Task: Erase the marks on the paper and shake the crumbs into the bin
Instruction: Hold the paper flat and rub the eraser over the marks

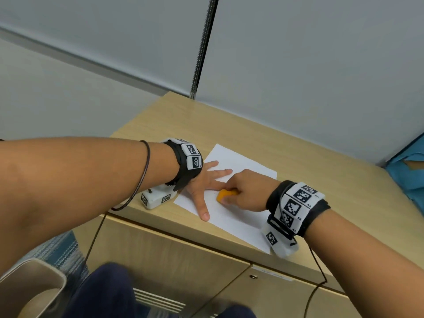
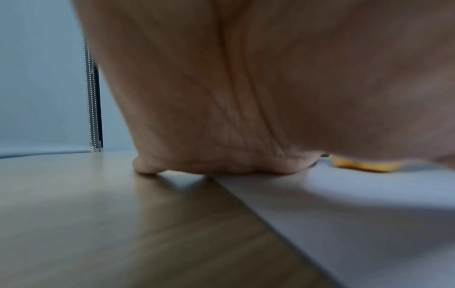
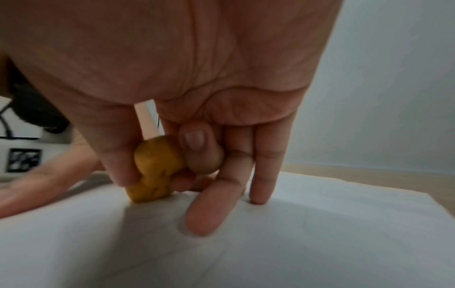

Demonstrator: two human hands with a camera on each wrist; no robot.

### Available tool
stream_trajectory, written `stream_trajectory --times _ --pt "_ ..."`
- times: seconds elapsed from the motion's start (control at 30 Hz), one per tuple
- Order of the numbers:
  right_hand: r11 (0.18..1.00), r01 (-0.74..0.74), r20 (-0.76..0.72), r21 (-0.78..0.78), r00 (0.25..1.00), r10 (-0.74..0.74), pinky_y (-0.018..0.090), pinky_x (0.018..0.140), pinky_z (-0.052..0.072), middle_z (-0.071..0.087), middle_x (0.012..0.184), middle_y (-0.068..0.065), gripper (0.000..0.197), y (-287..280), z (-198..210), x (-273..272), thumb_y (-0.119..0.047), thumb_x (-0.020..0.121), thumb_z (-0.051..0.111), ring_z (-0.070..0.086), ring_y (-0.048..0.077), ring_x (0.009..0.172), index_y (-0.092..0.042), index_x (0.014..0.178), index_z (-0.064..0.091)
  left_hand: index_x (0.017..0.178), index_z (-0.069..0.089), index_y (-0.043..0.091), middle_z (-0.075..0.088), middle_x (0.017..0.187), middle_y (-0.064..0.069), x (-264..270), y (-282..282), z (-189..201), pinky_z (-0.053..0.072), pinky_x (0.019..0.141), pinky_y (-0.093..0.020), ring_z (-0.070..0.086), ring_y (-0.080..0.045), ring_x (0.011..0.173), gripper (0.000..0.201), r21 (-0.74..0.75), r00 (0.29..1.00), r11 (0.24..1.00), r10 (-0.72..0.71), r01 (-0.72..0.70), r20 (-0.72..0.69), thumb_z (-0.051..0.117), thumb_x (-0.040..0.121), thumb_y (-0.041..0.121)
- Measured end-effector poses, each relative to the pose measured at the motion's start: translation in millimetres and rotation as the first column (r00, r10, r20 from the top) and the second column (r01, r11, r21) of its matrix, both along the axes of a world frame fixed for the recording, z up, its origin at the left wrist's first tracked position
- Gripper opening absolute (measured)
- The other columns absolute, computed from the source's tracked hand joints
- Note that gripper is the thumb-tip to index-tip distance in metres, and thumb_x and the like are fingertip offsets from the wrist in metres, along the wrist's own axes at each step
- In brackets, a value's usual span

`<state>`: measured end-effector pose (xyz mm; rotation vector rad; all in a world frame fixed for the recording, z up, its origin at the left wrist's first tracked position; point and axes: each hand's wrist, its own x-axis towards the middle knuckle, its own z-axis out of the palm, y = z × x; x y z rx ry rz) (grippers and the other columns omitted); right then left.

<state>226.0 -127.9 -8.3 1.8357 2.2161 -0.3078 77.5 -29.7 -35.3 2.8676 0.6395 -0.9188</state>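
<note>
Erasing is underway: the right hand (image 1: 246, 191) pinches the orange eraser (image 1: 226, 195) against the paper (image 1: 241, 223), left hand (image 1: 204, 182) spread flat beside it. Next, probably more rubbing, then tipping crumbs into the bin (image 1: 29, 285).

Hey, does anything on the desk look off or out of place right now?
Nothing stands out. The paper lies flat on the desk, the left hand presses it down, and the right hand grips the eraser against it.

A: Any lettering to log?
B: Right wrist band (image 1: 296, 208): small "R2" and "R1" beside its black-and-white code squares.
A: Left wrist band (image 1: 190, 157)?
B: Tiny characters there, too small to read.
</note>
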Motion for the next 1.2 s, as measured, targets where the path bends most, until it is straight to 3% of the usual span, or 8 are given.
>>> stream_trajectory --times 0.1,0.27,0.43,0.6,0.8,0.9,1.07,1.2 --pt "0.995 0.097 0.013 0.017 0.995 -0.097 0.034 0.067 0.051 0.062 0.071 0.0 0.039 7.0 5.6 5.9 -0.048 0.095 0.051 0.06 0.02 0.068 -0.017 0.077 0.065 0.144 -0.027 0.052 -0.041 0.154 0.012 2.1 0.1 -1.2 -0.01 0.114 -0.062 -0.034 -0.033 0.144 0.129 0.002 1.0 1.0 0.012 -0.012 0.01 0.066 0.06 0.083" --pt "0.993 -0.115 0.004 -0.002 0.993 0.115 0.037 0.068 0.05 0.055 0.064 -0.001 0.041 -13.9 -2.5 -23.0 -0.049 0.094 0.054 0.053 0.017 0.063 -0.018 0.066 0.055 0.147 -0.02 0.053 -0.044 0.153 0.01 5.6 2.9 -2.7 -0.01 0.115 -0.061 -0.035 -0.035 0.142 0.127 0.0 1.0 1.0 0.008 -0.008 -0.012 0.067 0.059 0.084" --pt "0.996 0.055 0.069 0.077 0.996 -0.061 0.033 0.061 0.049 0.06 0.068 0.0 0.041 5.6 4.5 1.9 -0.047 0.094 0.049 0.06 0.021 0.067 -0.015 0.07 0.061 0.144 -0.028 0.05 -0.041 0.154 0.01 4.2 -0.8 0.3 -0.01 0.114 -0.061 -0.034 -0.033 0.144 0.13 0.008 1.0 1.0 0.014 -0.014 -0.001 0.067 0.062 0.081" --pt "0.996 -0.088 0.031 0.005 0.996 0.088 0.035 0.064 0.048 0.051 0.059 -0.001 0.048 -15.5 -2.6 -19.9 -0.052 0.093 0.053 0.049 0.015 0.057 -0.017 0.06 0.05 0.146 -0.023 0.051 -0.043 0.153 0.011 4.3 -0.1 -0.2 -0.009 0.115 -0.061 -0.035 -0.033 0.143 0.127 0.003 1.0 1.0 0.018 -0.018 -0.016 0.068 0.062 0.081" --pt "0.991 0.037 0.061 0.126 0.997 -0.046 0.031 0.059 0.043 0.052 0.063 -0.002 0.04 0.2 1.6 0.4 -0.045 0.092 0.052 0.051 0.015 0.058 -0.02 0.061 0.046 0.142 -0.03 0.052 -0.041 0.154 0.011 3.2 -0.6 0.9 -0.009 0.114 -0.062 -0.033 -0.033 0.144 0.131 -0.001 1.0 1.0 0.017 -0.017 0.0 0.068 0.061 0.08" --pt "0.995 -0.094 0.028 0.045 0.995 0.092 0.035 0.061 0.048 0.051 0.057 0.001 0.047 -13.5 -5.2 -13.1 -0.048 0.092 0.054 0.05 0.019 0.057 -0.017 0.057 0.047 0.145 -0.024 0.051 -0.041 0.154 0.011 3.3 -0.3 -1.2 -0.009 0.114 -0.062 -0.033 -0.033 0.144 0.129 0.0 1.0 1.0 0.018 -0.018 0.002 0.069 0.061 0.08" --pt "0.996 0.04 0.088 0.079 0.995 -0.047 0.034 0.063 0.048 0.059 0.066 0.002 0.044 8.1 3.9 6.7 -0.046 0.095 0.049 0.059 0.024 0.067 -0.012 0.071 0.062 0.143 -0.029 0.05 -0.039 0.156 0.007 2.4 -4.0 2.8 -0.012 0.114 -0.058 -0.032 -0.034 0.144 0.131 -0.003 1.0 1.0 0.004 -0.004 0.027 0.069 0.061 0.079" --pt "0.999 0.0 0.013 -0.042 1.0 0.0 0.032 0.058 0.038 0.052 0.061 -0.001 0.047 -0.1 1.7 3.0 -0.049 0.093 0.057 0.049 0.02 0.059 -0.012 0.064 0.053 0.143 -0.03 0.048 -0.04 0.155 0.008 1.8 -6.0 4.6 -0.012 0.114 -0.058 -0.033 -0.032 0.144 0.128 0.011 1.0 1.0 0.018 -0.018 0.0 0.069 0.067 0.076"
